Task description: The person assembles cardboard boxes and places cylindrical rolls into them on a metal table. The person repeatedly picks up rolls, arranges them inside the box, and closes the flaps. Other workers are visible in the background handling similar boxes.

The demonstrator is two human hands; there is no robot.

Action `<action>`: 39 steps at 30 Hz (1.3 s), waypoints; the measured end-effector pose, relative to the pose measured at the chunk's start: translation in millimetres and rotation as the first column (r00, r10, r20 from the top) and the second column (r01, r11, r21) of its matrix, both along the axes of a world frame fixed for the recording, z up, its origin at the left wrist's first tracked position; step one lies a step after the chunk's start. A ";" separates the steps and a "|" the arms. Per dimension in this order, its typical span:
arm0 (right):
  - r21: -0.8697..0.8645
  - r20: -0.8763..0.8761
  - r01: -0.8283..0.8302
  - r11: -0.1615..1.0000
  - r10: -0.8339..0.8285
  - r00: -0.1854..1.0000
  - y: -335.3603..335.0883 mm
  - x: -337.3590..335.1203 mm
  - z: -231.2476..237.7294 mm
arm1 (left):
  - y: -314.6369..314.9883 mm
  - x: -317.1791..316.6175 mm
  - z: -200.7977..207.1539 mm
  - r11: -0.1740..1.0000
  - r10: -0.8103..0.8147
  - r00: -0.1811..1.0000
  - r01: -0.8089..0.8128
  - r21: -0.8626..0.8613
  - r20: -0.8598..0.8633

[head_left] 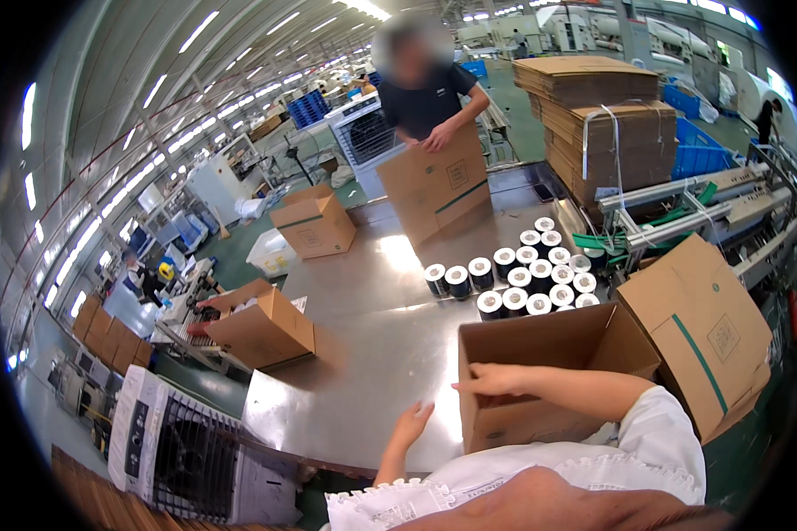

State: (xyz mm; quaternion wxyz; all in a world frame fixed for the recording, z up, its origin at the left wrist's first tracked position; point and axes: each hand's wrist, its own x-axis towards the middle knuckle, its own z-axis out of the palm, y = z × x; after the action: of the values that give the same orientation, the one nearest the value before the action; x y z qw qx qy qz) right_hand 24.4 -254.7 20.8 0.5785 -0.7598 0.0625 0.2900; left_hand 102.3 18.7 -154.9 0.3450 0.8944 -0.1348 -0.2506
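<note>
An open brown cardboard box [553, 339] stands on the metal table right in front of me. My right hand [491, 380] reaches over the box to its left side, fingers stretched apart at the rim; nothing shows in them. Left of the box, my left hand [409, 427] is raised above the table, open and holding nothing. Beyond the box stand several dark cylindrical rolls [479, 268] with white round tops, grouped in rows. Some of the box's inside is hidden by my right arm.
Across the table a co-worker [427, 97] holds a cardboard sheet or flattened box [438, 188] upright. Other boxes stand at the left [266, 329] and far left [317, 223]. Flattened cartons [704, 332] lean at my right; a strapped carton stack [602, 133] rises behind a metal conveyor frame [708, 203].
</note>
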 end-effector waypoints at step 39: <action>-0.702 0.318 0.583 0.410 -0.552 0.771 -155.9 -172.6 -162.4 | -40.5 33.5 -31.8 0.991 -0.124 0.976 0.114 0.065 0.178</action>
State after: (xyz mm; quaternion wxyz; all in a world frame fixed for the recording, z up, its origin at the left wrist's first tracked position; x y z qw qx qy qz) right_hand -148.2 -410.6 -141.6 0.2616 -0.8680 0.4220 0.0075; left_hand 135.8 -21.8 -186.7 0.2912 0.9130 -0.2120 -0.1915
